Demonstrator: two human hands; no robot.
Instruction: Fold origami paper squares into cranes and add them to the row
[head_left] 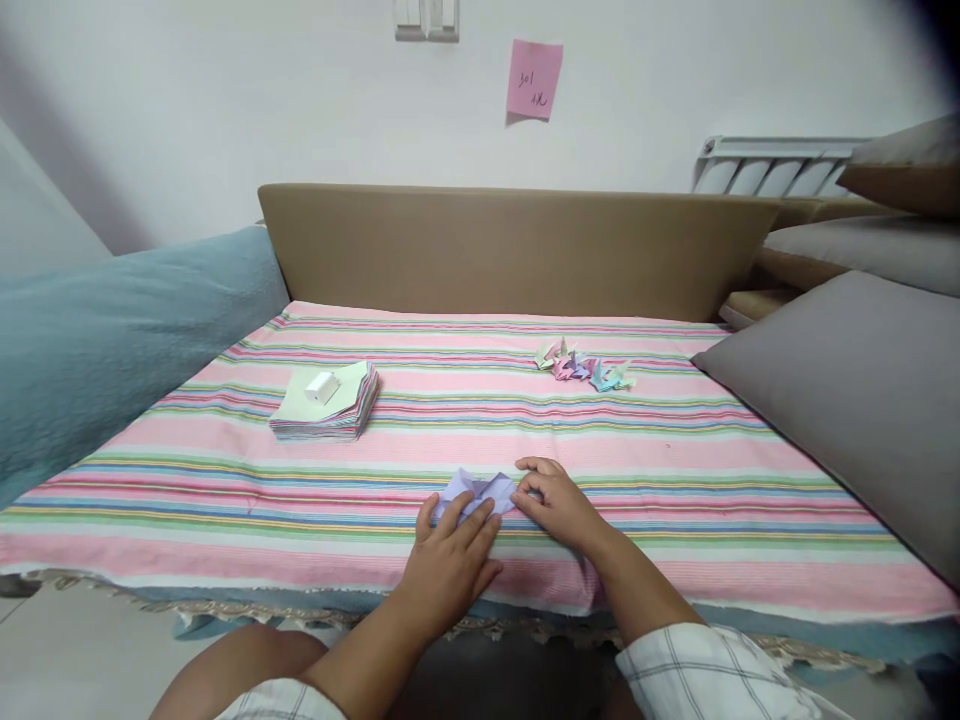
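Lilac paper (480, 489) flat under left hand (448, 560) fingertips, right hand (553, 503) pinching its right edge

One lilac paper (480, 490), one paper stack (328, 405), one heap of folded cranes (583, 367), three grey cushions (847, 400).

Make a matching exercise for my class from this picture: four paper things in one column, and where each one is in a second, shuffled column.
Things
1. lilac paper
2. paper stack
3. folded figures
4. pink note

Places
A. stuck on the wall
B. on the striped cloth, far right of middle
C. under the left hand and right hand
D. on the cloth, far left, a small white roll on top

Pairs: 1-C, 2-D, 3-B, 4-A
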